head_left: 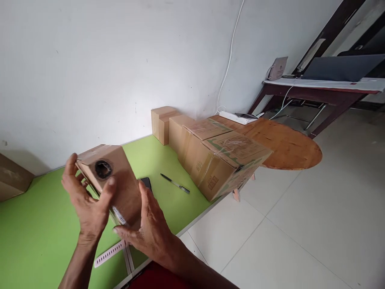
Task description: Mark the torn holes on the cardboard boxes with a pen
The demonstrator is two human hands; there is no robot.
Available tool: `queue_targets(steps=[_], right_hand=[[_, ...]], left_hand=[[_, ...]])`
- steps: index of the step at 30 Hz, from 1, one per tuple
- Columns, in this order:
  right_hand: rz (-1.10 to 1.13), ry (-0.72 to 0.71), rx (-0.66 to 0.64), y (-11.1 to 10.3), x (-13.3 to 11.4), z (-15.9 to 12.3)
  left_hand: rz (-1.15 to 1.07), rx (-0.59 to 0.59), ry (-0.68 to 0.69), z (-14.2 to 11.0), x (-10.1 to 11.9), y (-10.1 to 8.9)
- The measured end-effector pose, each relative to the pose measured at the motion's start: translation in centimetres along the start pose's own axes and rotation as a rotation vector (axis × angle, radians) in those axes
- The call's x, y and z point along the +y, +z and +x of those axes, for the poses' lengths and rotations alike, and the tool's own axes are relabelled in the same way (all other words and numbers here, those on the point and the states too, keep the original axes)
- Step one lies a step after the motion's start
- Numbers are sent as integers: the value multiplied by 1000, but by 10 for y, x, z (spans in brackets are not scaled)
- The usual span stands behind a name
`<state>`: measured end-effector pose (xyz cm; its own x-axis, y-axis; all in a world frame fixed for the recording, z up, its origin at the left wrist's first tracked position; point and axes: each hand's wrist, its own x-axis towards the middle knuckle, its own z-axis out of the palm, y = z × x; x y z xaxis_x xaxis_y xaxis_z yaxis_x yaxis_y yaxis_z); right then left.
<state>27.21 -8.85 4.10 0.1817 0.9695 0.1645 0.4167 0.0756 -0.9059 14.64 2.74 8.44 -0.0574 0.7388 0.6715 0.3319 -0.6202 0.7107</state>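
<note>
Both my hands grip a small brown cardboard box (124, 172), tilted and lifted over the green tabletop (36, 233). A round black-rimmed hole (103, 169) shows on the face toward me, and a white barcode label (119, 215) sits along its lower left edge. My left hand (90, 200) wraps the left side, thumb pressed near the hole. On the lower right side, my right hand (150, 224) holds the box between thumb and fingers. Just behind the box lies a dark phone-like object (146, 183), partly hidden. A black pen (175, 183) rests to its right.
Several cardboard boxes (207, 156) stand along the table's right end, and another box (13, 178) is at far left. A pink perforated strip (109, 254) lies near the front edge. Beyond are a round wooden table (285, 140) with a power strip (236, 117), and a desk (325, 86).
</note>
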Motion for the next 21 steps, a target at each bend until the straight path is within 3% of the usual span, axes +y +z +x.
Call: queue_targets(steps=[3, 7, 10, 12, 16, 21], right_hand=[[-80, -30, 208, 13, 24, 23], [-24, -71, 406, -2, 59, 68], [-39, -37, 546, -27, 91, 108], [-74, 13, 615, -43, 114, 133], [-189, 103, 708, -64, 153, 163], [-416, 151, 729, -85, 178, 175]], left_hand=[[65, -34, 108, 1, -4, 16], [57, -151, 165, 5, -16, 29], [10, -225, 70, 9, -24, 38], [-51, -348, -77, 14, -26, 51], [-222, -753, -341, 24, -29, 102], [-325, -982, -365, 19, -43, 186]])
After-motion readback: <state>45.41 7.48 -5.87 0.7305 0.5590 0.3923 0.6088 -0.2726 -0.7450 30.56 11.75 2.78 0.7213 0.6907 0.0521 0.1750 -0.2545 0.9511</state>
